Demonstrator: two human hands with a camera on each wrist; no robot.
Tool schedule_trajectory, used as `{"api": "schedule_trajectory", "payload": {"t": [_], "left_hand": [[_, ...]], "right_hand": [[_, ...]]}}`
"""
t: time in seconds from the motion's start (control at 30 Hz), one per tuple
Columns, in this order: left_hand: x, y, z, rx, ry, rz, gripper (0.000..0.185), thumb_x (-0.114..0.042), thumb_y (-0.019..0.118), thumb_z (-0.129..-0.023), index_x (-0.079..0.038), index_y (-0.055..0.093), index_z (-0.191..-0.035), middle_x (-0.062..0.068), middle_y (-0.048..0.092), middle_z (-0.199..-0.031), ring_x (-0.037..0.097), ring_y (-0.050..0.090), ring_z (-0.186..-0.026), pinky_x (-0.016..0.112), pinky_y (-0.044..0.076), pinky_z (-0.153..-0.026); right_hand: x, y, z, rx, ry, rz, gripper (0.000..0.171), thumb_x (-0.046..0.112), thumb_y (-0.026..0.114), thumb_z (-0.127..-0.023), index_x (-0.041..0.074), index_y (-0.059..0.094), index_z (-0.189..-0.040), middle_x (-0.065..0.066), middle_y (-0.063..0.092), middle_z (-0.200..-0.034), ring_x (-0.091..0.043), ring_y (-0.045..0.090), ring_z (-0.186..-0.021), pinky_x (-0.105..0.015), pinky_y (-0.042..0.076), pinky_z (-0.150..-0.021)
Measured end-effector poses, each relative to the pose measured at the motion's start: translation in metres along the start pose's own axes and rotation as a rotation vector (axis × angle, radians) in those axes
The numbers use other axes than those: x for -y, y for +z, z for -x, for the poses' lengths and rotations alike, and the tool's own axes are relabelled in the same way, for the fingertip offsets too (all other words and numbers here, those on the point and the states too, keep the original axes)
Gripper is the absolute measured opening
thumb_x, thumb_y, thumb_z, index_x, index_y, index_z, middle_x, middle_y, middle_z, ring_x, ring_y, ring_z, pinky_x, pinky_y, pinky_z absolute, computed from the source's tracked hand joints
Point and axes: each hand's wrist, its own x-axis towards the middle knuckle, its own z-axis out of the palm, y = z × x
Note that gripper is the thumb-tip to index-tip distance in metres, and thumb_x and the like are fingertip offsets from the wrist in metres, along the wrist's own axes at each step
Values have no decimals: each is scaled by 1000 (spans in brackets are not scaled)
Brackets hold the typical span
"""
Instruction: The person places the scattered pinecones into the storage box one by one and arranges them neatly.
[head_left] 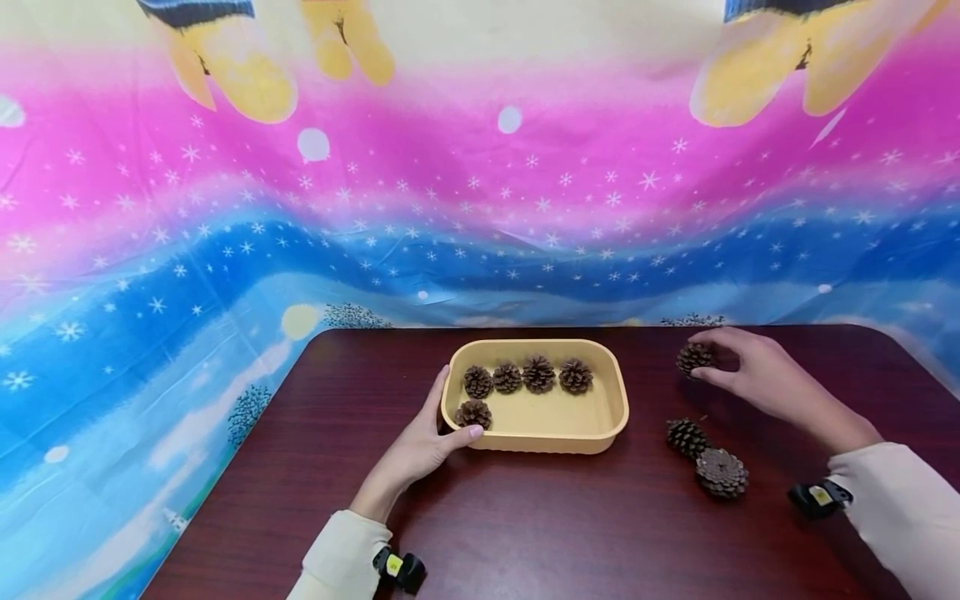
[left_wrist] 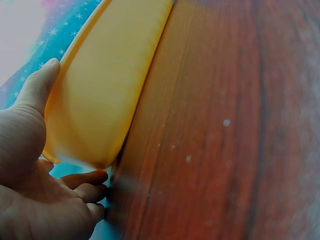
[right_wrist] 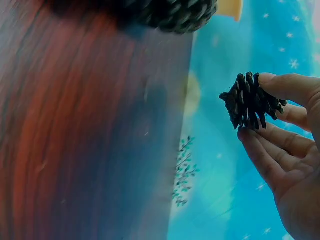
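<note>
Left hand (head_left: 420, 446): thumb and fingers clasp the tray's (head_left: 607, 417) near-left corner, steadying it on the counter (head_left: 540, 533).
Right hand (head_left: 757, 379): fingertips pinch a pine cone (head_left: 694, 358), right of the tray.
Tray contents: five cones.
Loose cones (head_left: 708, 458): two, near-right.

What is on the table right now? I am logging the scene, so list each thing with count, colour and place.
tray: one, tan, table centre.
cones in tray: five, brown, four along far side, one near left corner.
loose cones: two, brown, right of tray.
held cone: one, brown, far right.
table: one, dark red-brown wood.
backdrop: one, pink, blue, snowflakes.
left hand: grips tray's left end.
right hand: pinches held cone.
</note>
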Motion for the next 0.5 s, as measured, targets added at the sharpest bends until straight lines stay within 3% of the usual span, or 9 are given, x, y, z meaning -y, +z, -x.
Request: {"api": "schedule_trajectory", "payload": {"t": [0.23, 0.5], "left_hand": [[0, 0, -1, 1, 8, 4, 108, -33, 82, -92, -39, 6, -169, 15, 20, -175, 40, 21, -160, 65, 17, -127], [-1, 0, -1, 1, 10, 3, 108, -33, 81, -93, -37, 5, -169, 15, 19, -175, 39, 20, -160, 64, 17, -128]], "right_hand": [[23, -7, -5, 22, 2, -27, 42, 12, 83, -89, 5, 69, -129, -26, 68, -131, -54, 63, -120, -72, 46, -99], [41, -9, -7, 18, -33, -30, 42, 12, 83, -90, 6, 69, -129, -23, 69, -130, -47, 68, -114, -69, 50, -96]]}}
